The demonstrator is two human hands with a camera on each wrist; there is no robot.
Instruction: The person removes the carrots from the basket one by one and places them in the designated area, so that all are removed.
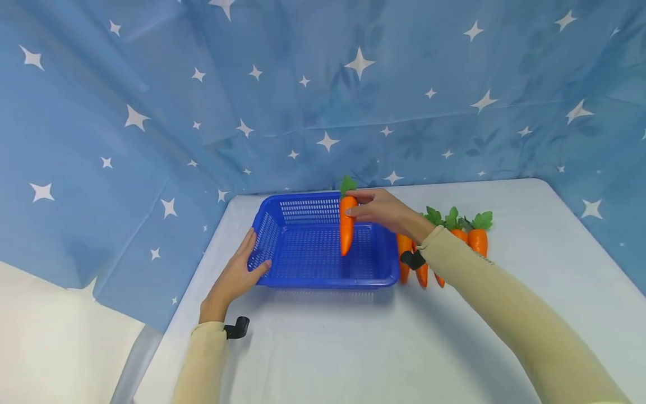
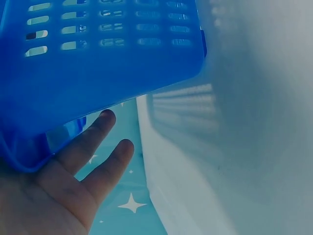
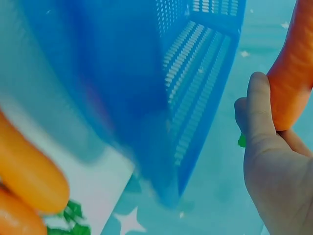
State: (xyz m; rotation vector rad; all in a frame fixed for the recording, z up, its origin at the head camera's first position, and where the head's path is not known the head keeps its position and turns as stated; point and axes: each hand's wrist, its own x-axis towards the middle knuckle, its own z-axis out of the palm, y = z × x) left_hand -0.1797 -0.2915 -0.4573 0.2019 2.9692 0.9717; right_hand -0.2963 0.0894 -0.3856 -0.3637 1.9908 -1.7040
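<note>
A blue plastic basket with slotted walls stands on the white table. My right hand pinches an orange carrot near its leafy top between thumb and fingers. That carrot hangs over the basket, tip down and leaves up. In the right wrist view, the fingers press against the thick end of the same carrot. At the basket's left side rests my left hand, its fingers straight along the outer wall and its thumb over the front corner. The left wrist view shows two extended fingers beside the rim.
Several carrots with green leaves lie on the table right of the basket, partly hidden by my right forearm. A blue curtain with white stars hangs behind the table and at its left.
</note>
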